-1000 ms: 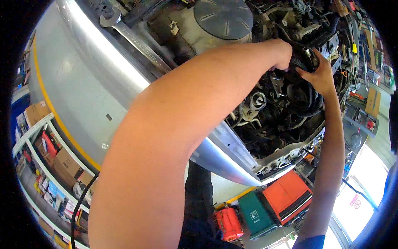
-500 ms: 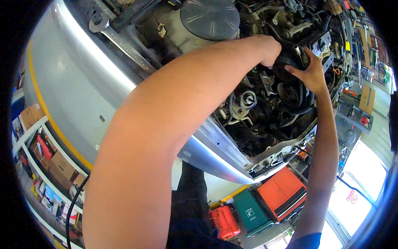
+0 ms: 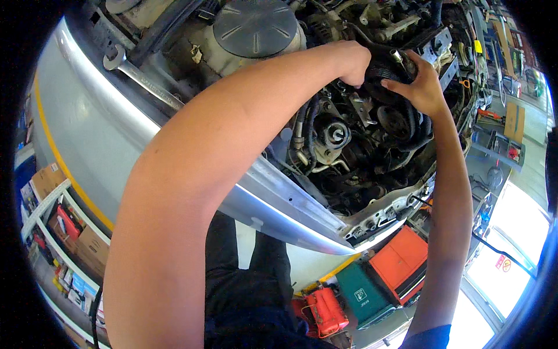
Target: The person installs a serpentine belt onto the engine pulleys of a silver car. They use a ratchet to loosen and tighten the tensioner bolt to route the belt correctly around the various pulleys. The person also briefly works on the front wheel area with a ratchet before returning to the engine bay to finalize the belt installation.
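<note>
Both my hands reach into the open engine bay of a silver car. A black ribbed belt curves over a round pulley between them. My left hand is closed at the belt's left side, its fingertips hidden behind it. On the other side, my right hand grips round the belt area, thumb on the near face and fingers over the far edge. A short silver metal end sticks up beside the right fingers. Below lie another dark pulley and a round metal engine part.
A large wrench lies along the silver fender, left of a round black cap. The bay's front crossmember runs below the engine. Shelves with boxes stand left; an orange cabinet and green bin stand below.
The whole view has shifted, so car and arms appear further left and slightly higher. Both hands stay at the same belt and pulley, with little visible change in grip.
</note>
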{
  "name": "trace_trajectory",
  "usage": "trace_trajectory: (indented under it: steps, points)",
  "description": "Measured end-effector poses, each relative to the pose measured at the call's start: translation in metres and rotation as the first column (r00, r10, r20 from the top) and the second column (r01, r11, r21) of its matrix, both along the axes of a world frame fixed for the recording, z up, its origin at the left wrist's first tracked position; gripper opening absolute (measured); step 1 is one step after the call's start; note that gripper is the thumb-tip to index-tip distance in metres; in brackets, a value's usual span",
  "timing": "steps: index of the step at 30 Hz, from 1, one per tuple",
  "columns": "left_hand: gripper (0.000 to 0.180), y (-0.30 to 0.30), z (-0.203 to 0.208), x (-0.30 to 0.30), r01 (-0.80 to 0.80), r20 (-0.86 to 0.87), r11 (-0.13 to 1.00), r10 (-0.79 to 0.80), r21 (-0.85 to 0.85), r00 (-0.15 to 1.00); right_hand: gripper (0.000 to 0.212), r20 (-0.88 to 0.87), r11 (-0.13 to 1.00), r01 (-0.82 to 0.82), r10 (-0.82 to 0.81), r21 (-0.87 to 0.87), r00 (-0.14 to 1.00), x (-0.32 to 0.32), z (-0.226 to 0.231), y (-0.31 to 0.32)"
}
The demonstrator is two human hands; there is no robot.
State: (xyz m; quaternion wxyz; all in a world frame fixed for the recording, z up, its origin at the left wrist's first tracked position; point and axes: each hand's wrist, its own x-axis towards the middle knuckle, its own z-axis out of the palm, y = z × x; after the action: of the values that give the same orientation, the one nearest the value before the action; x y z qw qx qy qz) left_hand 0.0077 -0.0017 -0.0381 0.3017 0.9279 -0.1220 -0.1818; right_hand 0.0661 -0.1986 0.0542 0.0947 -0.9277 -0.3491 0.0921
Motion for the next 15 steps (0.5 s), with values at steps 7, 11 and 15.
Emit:
trace_trajectory:
  steps: [7,11,15]
  points:
    - [0.059,-0.015,-0.011,-0.006,-0.051,-0.061,0.998,0.05,-0.023,0.997,0.087,-0.01,0.995,-0.018,0.019,0.095,1.0,-0.001,-0.002,0.0]
    - [0.056,-0.022,-0.013,-0.01,-0.134,-0.098,0.99,0.131,-0.031,0.987,0.084,-0.064,0.993,-0.044,0.052,0.111,0.997,0.001,0.0,0.001]
    - [0.04,-0.024,-0.006,-0.011,-0.173,-0.133,0.985,0.168,-0.024,0.977,0.087,-0.055,0.998,-0.015,0.019,0.061,0.998,0.001,0.0,0.0]
